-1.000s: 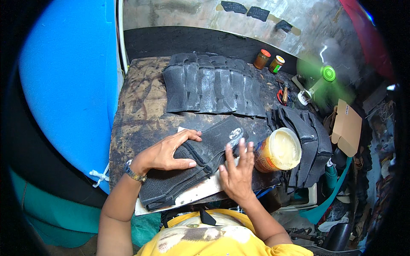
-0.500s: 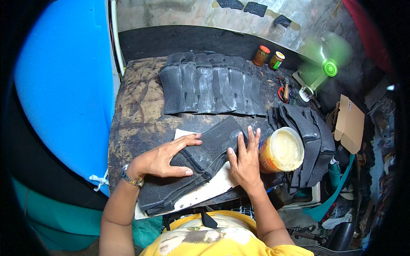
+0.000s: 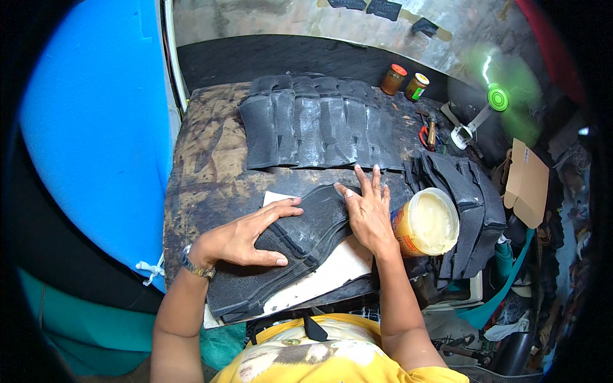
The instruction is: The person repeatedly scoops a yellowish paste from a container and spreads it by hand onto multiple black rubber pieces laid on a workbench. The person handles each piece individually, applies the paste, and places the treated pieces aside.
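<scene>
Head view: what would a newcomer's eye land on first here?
Both hands pressed flat on a stack of black rubber strips at the near edge of the worn table: the left hand on its middle, the right hand at its far end. Just right of them sits an open tub of pale yellow paste, and beyond lies a row of overlapping black rubber pieces.

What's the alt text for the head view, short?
Both hands press flat on a stack of black rubber strips lying on a white board at the near edge of a worn workbench: left hand, right hand. An open tub of pale paste sits beside the right hand, and a row of rubber strips lies behind.
</scene>
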A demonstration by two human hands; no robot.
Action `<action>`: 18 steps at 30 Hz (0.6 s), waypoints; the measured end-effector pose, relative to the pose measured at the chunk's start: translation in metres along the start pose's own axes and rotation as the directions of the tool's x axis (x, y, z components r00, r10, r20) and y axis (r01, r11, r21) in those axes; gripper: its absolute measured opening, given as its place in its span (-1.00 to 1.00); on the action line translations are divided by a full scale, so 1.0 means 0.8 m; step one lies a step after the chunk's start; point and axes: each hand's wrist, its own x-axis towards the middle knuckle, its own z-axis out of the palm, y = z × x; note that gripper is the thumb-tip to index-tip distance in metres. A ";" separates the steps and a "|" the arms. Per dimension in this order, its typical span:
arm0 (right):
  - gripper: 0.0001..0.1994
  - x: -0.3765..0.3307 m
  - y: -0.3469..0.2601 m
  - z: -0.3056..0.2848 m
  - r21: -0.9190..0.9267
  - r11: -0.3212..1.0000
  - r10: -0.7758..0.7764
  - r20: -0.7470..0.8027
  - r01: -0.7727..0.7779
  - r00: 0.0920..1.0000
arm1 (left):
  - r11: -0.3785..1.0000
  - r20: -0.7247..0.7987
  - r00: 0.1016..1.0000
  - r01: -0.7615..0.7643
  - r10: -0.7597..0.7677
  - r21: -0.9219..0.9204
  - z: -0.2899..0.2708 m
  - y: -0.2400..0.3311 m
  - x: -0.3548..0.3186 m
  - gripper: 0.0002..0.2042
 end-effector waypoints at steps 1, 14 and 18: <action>-0.49 -0.001 0.001 0.001 0.035 0.999 -0.017 -0.017 0.017 1.000 | 1.000 0.001 1.000 0.001 -0.001 0.007 0.000 -0.001 0.000 -0.21; -0.56 -0.076 -0.018 0.025 -0.242 0.957 -0.191 -0.117 0.158 0.975 | 0.999 0.013 1.000 -0.026 0.026 -0.038 -0.002 -0.009 -0.003 -0.15; -0.55 -0.087 -0.035 0.026 -0.108 0.980 -0.176 -0.065 0.169 0.982 | 0.998 0.019 0.999 -0.029 0.030 -0.048 -0.001 -0.010 -0.002 -0.13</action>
